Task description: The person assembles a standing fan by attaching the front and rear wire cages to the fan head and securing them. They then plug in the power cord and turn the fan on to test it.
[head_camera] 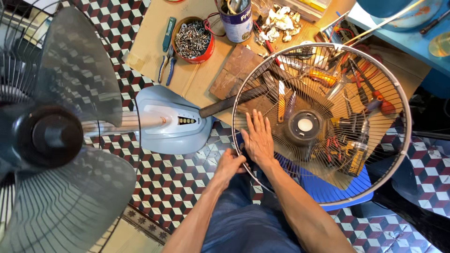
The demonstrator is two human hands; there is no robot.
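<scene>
Grille (328,84) is off the fan (51,136), blades bare. Our left hand (229,165) pinches the grille's near rim; right hand (258,138) lies open on its wires. Refitting not yet begun.

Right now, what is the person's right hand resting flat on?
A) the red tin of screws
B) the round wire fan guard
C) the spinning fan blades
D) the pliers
B: the right hand lies open, palm down, on the wire fan guard, near its rim.
</scene>
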